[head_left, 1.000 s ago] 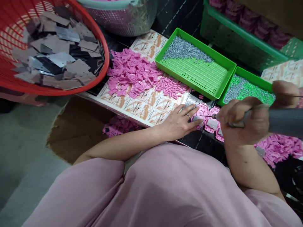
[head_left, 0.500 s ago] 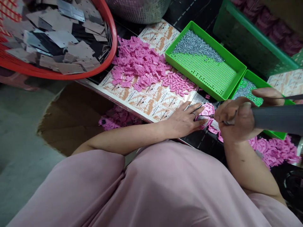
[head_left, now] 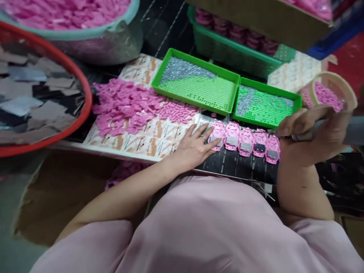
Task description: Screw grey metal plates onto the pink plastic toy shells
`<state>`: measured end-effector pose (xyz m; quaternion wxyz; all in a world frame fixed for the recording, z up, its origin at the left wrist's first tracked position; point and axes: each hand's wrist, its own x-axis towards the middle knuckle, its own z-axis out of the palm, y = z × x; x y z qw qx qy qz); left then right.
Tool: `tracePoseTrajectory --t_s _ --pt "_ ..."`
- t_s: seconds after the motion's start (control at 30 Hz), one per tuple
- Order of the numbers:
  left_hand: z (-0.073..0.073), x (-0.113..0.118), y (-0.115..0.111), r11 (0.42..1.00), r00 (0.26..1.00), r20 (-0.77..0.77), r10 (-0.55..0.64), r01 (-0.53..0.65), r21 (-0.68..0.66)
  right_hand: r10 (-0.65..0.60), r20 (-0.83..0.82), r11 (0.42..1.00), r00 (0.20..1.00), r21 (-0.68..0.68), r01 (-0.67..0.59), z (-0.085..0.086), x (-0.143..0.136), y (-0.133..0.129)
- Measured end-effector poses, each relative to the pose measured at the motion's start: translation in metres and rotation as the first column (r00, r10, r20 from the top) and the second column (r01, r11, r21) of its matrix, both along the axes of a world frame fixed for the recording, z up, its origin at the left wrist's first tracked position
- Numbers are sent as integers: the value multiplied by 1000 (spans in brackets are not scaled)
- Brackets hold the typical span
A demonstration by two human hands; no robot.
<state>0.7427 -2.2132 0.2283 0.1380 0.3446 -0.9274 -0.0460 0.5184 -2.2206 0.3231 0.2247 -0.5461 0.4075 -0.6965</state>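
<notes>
My left hand point(head_left: 195, 148) lies with its fingers spread, the fingertips on the leftmost pink plastic housing point(head_left: 218, 129). That housing heads a row of several alike, each with a small plate across it; one plate is dark, like the one on this housing point(head_left: 259, 147), and the others are grey. At the right end of the row, my right hand point(head_left: 315, 138) is wrapped round a grey electric screwdriver point(head_left: 354, 131). The tool's tip cannot be made out behind the fingers.
Green trays point(head_left: 196, 96) point(head_left: 264, 117) of screws stand behind the row. Pink parts point(head_left: 122, 104) are heaped at left, beside a red basket point(head_left: 88, 94) of flat plates. A pale basket point(head_left: 351, 89) is at right; a green crate point(head_left: 227, 57) and a tub point(head_left: 113, 45) stand behind.
My right hand has moved the screwdriver off the leftmost housing and over to the right, uncovering the row. My left hand stays on that housing. The view has turned.
</notes>
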Motion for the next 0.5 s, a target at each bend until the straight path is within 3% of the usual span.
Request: tracePoseTrajectory --t_s 0.1,0.23,0.4,0.5 --pt "4 0 -5 999 999 14 -37 37 -8 -187 24 978 982 -93 188 -7 -51 15" --pt "11 -13 -13 987 988 20 -156 157 -18 -355 35 934 934 -21 356 -27 -105 30" --pt "14 -48 -26 947 937 137 -321 320 29 -425 -18 905 905 -14 425 -39 -144 41" --pt "16 -82 -32 884 865 189 -465 465 50 -446 -57 895 893 -52 443 -40 -153 42"
